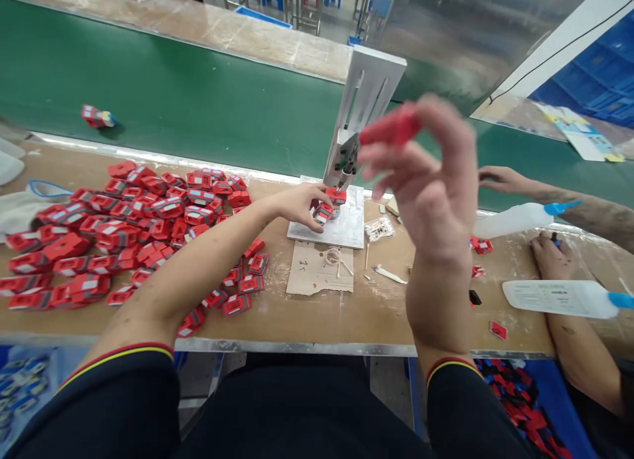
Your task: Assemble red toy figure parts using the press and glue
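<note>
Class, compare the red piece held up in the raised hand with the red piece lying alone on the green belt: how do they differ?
The red piece in the right hand is pinched between fingertips, in the air; the lone piece on the green belt lies flat, untouched. The held one is blurred and looks plain red; the belt one shows grey and a blue-yellow end. The held one is near the camera; the other far left. Both are small and red.

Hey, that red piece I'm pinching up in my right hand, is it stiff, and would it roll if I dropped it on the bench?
The red piece probably stays stiff: it keeps its blocky shape between the fingertips of the right hand. It seems light, held by a pinch alone. Rolling looks unlikely, since the similar flat-sided pieces in the pile lie still on the bench.
</note>
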Demonstrator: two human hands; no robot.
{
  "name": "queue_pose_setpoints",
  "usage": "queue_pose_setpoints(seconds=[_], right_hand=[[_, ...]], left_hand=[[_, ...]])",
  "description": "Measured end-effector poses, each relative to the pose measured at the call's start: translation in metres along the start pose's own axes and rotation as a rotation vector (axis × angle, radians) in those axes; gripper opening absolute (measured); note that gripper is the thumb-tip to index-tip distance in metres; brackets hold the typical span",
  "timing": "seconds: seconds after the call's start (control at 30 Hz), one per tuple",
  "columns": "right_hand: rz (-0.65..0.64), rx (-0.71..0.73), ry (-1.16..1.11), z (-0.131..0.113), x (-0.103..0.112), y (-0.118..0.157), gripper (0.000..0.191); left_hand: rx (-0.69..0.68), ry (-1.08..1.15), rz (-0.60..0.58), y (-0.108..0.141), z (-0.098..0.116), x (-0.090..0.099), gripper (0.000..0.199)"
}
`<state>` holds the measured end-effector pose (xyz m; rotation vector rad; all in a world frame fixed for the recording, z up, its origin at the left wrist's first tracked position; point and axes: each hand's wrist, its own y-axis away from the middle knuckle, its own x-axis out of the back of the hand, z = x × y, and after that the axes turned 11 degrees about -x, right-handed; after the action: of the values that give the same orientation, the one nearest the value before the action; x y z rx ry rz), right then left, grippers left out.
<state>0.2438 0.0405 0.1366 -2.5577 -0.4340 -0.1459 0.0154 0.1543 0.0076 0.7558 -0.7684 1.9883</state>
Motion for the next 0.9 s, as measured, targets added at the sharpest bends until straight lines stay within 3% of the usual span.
queue_pose_setpoints(seconds=[0.17, 0.27, 0.4, 0.47, 0.57, 0.63, 0.77, 0.9], right_hand=[[0.072, -0.034, 0.176, -0.017, 0.012, -0.075, 0.054], [0.120, 0.004, 0.303, -0.007, 0.018, -0.078, 0.060], [0.194, 0.092, 0.327, 0.025, 0.019, -0.025, 0.050], [0.095, 0.067, 0.370, 0.047, 0.014, 0.011, 0.048], [-0.097, -0.044, 0.422, 0.078, 0.000, 0.055, 0.071], [-0.124, -0.068, 0.376, 0.092, -0.010, 0.073, 0.069], [0.007, -0.057, 0.285, 0.099, -0.014, 0.093, 0.053], [0.158, -0.043, 0.296, 0.094, -0.002, 0.108, 0.053]], left_hand=[[0.062, 0.187, 0.064, 0.005, 0.002, 0.005, 0.054], [0.074, 0.330, 0.099, 0.018, 0.013, 0.010, 0.050], [0.056, 0.496, 0.117, 0.040, 0.037, 0.015, 0.051], [0.035, 0.584, 0.121, 0.046, 0.050, 0.013, 0.054], [-0.024, 0.689, 0.108, 0.044, 0.069, 0.004, 0.056], [-0.068, 0.734, 0.088, 0.038, 0.077, -0.002, 0.054], [-0.101, 0.762, 0.082, 0.032, 0.078, -0.008, 0.049], [0.023, 0.722, 0.248, 0.038, 0.060, -0.009, 0.044]])
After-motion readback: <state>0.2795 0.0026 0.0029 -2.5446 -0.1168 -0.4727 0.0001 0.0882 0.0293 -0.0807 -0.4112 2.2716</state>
